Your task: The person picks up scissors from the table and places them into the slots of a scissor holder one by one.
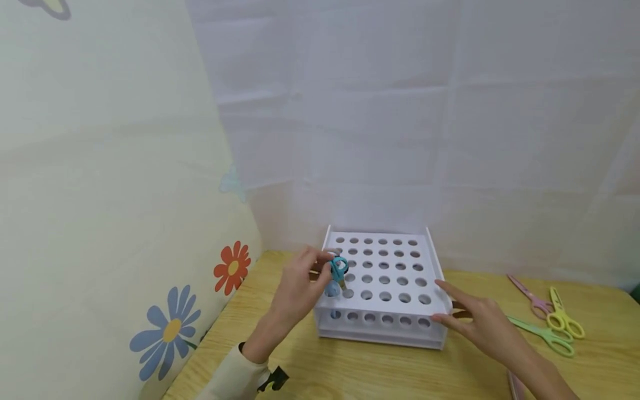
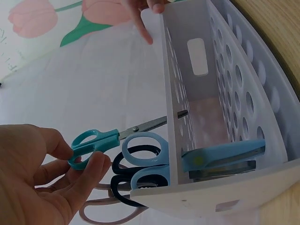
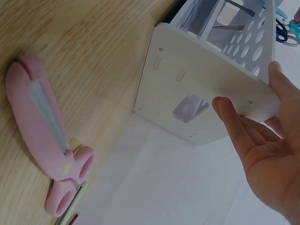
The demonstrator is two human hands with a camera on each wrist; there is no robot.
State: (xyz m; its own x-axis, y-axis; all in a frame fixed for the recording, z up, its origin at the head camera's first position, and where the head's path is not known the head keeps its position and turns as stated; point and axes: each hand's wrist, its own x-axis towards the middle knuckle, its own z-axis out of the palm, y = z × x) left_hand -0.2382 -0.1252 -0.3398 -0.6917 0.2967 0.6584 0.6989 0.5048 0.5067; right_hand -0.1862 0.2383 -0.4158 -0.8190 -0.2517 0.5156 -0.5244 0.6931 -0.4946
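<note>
No text, label or number seems readable, though fine detail blurs.

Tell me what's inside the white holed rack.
Visible inside: a light-blue plastic scissor blade, a grey metal blade and the tip of teal-handled scissors. The white side panel hides anything behind it.

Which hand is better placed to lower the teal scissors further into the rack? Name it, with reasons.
Probably the left hand: it pinches the teal scissors, and their tip is through a hole. The right hand touches the opposite side of the rack.
</note>
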